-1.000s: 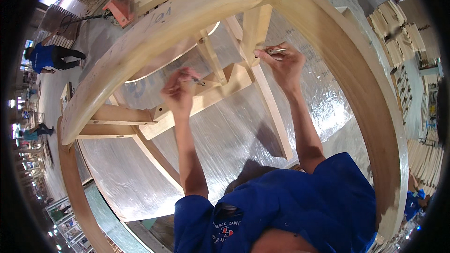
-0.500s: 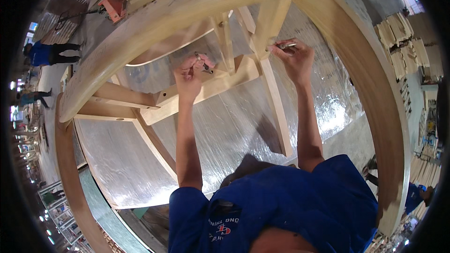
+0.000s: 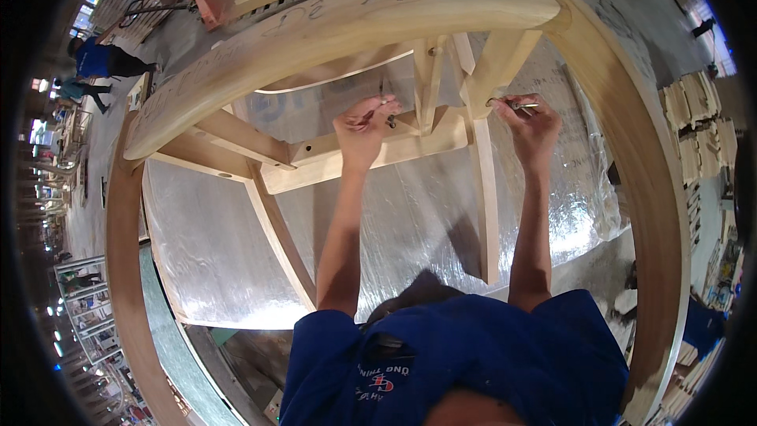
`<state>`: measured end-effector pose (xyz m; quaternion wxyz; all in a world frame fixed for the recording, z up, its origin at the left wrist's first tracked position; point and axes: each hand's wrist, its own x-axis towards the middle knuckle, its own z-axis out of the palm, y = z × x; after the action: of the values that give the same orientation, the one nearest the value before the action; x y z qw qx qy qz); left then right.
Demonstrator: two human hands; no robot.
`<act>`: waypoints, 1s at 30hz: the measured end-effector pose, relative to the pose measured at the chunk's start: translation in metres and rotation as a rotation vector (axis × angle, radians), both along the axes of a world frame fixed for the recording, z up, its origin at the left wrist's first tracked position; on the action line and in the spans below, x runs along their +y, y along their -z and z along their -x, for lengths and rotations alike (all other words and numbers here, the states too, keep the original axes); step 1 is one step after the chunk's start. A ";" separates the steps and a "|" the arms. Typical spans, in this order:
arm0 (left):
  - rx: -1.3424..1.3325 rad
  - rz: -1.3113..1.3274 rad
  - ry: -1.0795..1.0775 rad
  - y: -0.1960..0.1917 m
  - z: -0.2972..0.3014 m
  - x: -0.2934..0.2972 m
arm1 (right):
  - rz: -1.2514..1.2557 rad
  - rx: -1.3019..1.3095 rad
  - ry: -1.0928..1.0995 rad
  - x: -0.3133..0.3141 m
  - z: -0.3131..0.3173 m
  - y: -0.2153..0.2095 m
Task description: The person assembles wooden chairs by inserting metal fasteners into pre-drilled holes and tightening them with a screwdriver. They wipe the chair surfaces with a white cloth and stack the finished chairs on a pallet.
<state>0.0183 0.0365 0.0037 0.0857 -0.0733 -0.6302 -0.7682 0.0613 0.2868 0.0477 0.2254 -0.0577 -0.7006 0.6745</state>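
A pale wooden chair-like frame (image 3: 347, 12) stands around my arms, with a thick curved rail across its far side. My left hand (image 3: 364, 130), fingers curled, is above the inner crosspiece (image 3: 307, 170) and grips several small dark metal fittings (image 3: 390, 121); their exact kind is too small to tell. My right hand (image 3: 536, 130) pinches a slim silver metal rod (image 3: 527, 106), perhaps a bolt. Its fingertips are at the slanted wooden post (image 3: 505, 63), beside a hole (image 3: 490, 102) near the joint with the crosspiece. Whether the rod touches the hole cannot be made out.
The curved right side (image 3: 643, 150) of the frame arches close past my right arm. Beneath the frame lies a wide sheet wrapped in shiny plastic (image 3: 410, 237). Stacked timber (image 3: 698, 110) stands at right, a red pallet jack (image 3: 207, 6) and a person in blue (image 3: 102, 59) at far left.
My view has shifted, so the frame and both hands appear farther right and slightly lower. The right hand stays by the post joint with the metal rod; the left keeps its fittings.
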 end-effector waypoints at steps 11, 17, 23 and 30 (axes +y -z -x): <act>0.039 -0.014 -0.048 -0.010 0.005 0.005 | -0.011 0.002 0.016 0.001 0.001 0.002; 0.026 -0.019 0.129 -0.015 0.007 -0.007 | 0.008 0.001 0.014 0.001 0.002 0.001; 0.106 -0.059 -0.044 -0.008 0.002 0.004 | -0.019 -0.014 0.040 -0.004 0.001 -0.002; 0.021 0.109 0.057 -0.002 0.002 -0.010 | -0.017 -0.009 0.034 -0.003 0.000 -0.002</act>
<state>0.0158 0.0266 0.0054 0.0663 -0.1037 -0.6677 -0.7342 0.0617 0.2835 0.0498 0.2345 -0.0708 -0.7061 0.6644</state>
